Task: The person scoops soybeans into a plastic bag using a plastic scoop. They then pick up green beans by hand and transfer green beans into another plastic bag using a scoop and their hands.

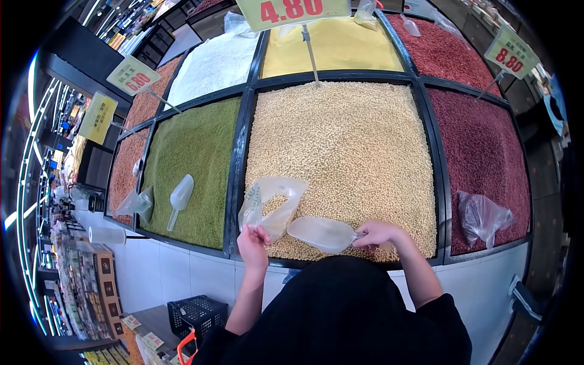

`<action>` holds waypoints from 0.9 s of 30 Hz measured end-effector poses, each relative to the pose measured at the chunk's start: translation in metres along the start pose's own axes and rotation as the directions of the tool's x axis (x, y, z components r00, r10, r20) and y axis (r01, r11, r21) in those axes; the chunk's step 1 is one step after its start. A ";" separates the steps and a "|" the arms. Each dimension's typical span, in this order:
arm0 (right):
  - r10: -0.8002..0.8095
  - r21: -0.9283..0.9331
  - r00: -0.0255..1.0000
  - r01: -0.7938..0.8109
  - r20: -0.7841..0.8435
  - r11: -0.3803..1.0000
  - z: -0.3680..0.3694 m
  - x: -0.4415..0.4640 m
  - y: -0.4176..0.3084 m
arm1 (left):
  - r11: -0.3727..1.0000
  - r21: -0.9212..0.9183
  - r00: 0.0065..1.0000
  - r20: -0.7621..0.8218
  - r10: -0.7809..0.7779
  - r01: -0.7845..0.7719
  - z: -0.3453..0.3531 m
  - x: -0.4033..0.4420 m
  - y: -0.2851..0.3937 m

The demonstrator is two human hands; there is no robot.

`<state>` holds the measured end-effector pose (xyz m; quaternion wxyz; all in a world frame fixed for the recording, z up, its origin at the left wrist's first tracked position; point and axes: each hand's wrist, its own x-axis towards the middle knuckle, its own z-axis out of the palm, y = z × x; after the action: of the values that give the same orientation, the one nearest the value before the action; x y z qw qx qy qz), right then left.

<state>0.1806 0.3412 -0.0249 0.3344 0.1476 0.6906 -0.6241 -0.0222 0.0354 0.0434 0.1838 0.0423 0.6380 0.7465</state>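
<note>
In the central bin lie pale yellow soybeans (pixel 347 140). My left hand (pixel 254 240) pinches the near edge of a clear plastic bag (pixel 286 198), which rests open on the beans at the bin's front left; some beans show in or through it. My right hand (pixel 380 234) is closed round the handle of a translucent scoop (pixel 322 233). The scoop lies low over the front of the beans, its wide end pointing left beside the bag. Whether the scoop holds any beans, I cannot tell.
Left is a bin of green beans (pixel 201 140) with another scoop (pixel 182 193). Dark red beans (pixel 480 158) fill the right bin, with a plastic bag (pixel 482 218) on them. A price sign (pixel 295 11) stands behind. Black dividers (pixel 239 164) separate bins. A black basket (pixel 196 314) sits lower left.
</note>
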 end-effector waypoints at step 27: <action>-0.076 -0.002 0.871 0.086 -0.485 0.996 -0.031 -0.024 -0.018 | 0.994 0.103 0.998 0.043 0.036 -0.040 0.000 -0.018 -0.019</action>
<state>0.1781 0.3732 0.0047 0.1230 0.2736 0.7516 -0.5875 -0.0010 0.0320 0.0286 0.1801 0.0793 0.6713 0.7146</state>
